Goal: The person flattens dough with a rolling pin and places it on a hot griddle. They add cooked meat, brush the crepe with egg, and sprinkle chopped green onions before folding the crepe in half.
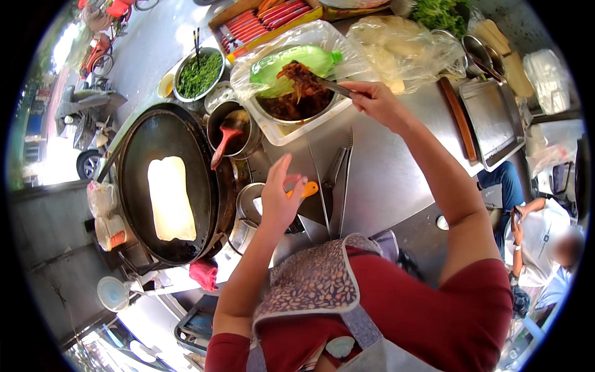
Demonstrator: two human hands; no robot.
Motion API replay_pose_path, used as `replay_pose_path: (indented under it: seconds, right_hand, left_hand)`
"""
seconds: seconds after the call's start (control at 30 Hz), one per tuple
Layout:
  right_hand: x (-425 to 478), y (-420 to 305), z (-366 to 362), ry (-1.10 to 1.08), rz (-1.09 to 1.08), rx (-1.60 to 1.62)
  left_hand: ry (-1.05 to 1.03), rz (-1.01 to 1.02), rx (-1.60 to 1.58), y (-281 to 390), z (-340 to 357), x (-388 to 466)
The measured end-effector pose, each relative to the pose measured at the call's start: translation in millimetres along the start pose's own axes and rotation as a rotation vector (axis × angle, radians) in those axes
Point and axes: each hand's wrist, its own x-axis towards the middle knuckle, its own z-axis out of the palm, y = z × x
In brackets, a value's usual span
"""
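Note:
My right hand (372, 100) holds the handle of metal tongs (331, 85), whose far end carries a clump of dark reddish shredded food (297, 74) above a metal basin (297, 109) of dark saucy food. A green plastic bottle (279, 65) lies behind the clump, partly under clear film. My left hand (281, 195) hovers with fingers apart over an orange-handled tool (310, 189); it seems to hold nothing. On the round black griddle (139, 139) at the left lies a pale oblong flatbread (171, 200). A red-handled brush (226, 139) rests in a pot (214, 122) beside the griddle.
A bowl of chopped greens (199, 74) with chopsticks stands behind the griddle. Red-wrapped sausages (274, 21) fill a box. Bagged dough-like pieces (404, 42), a wooden bar (458, 118) and a metal tray (493, 116) are to the right. A person (544, 242) sits at far right.

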Motion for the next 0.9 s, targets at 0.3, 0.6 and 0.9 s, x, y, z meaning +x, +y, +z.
replay_pose_path:
  seconds: [0.3, 0.6, 0.9]
  right_hand:
    - [-27.0, 3.6, 28.8, 0.036, 0.088, 0.308]
    - [-43.8, -14.2, 42.9, 0.134, 0.165, 0.479]
    - [-58.5, -93.6, 122.0, 0.185, 0.090, 0.303]
  left_hand:
    - [-0.165, -0.303, -0.282, -33.4, -6.9, -94.8]
    - [-0.177, -0.399, -0.515, -50.1, -24.2, -132.8]
    - [-0.273, -0.315, -0.754, -79.0, -82.1, -171.9]
